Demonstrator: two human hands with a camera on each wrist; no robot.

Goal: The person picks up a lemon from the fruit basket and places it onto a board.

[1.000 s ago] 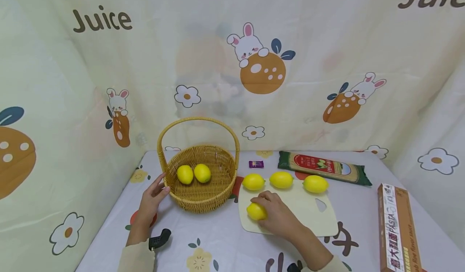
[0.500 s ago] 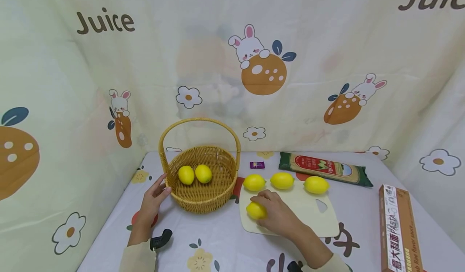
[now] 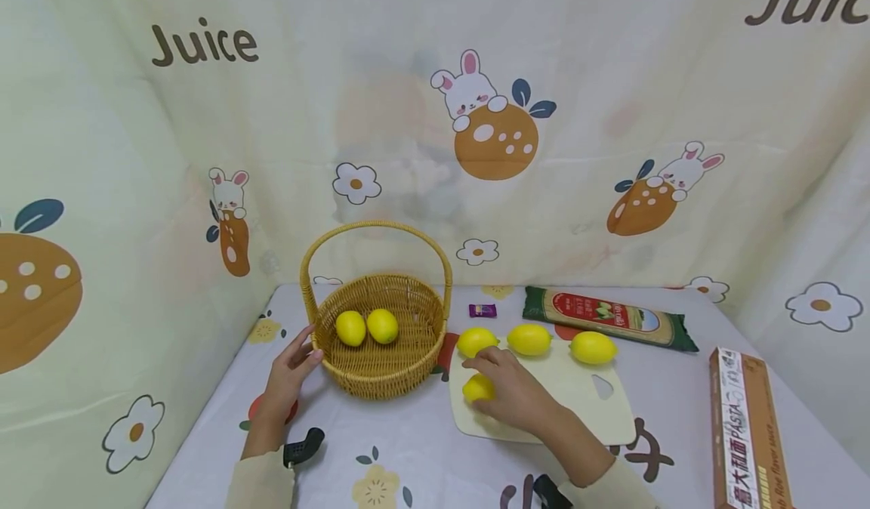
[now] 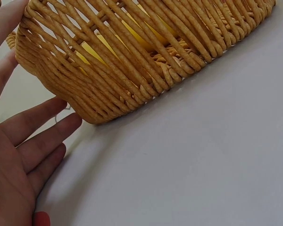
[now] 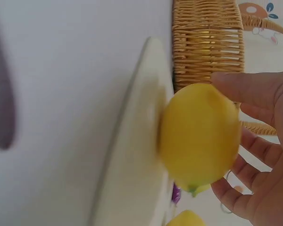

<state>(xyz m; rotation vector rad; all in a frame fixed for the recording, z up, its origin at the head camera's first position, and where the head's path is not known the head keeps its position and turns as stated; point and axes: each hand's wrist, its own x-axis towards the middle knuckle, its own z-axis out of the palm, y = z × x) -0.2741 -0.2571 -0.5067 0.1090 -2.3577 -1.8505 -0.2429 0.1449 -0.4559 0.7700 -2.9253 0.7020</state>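
My left hand touches the left side of the wicker basket with thumb and fingers. The left wrist view shows its lower fingers straight and spread beside the basket wall. Two lemons lie inside the basket. Over the cream cutting board my right hand is spread loosely around a lemon resting on the board. In the right wrist view the thumb is at that lemon's upper end, with the other fingers behind it. Three more lemons line the board's back edge.
Behind the board lie a small purple packet and a long green-ended pasta bag. A brown pasta box lies at the right. The basket's tall handle arches upward. A printed curtain backs the table.
The right hand's fingers have lifted and spread slightly above the lemon on the board, which stays in place. The left hand and basket have not moved; the head view has shifted slightly.
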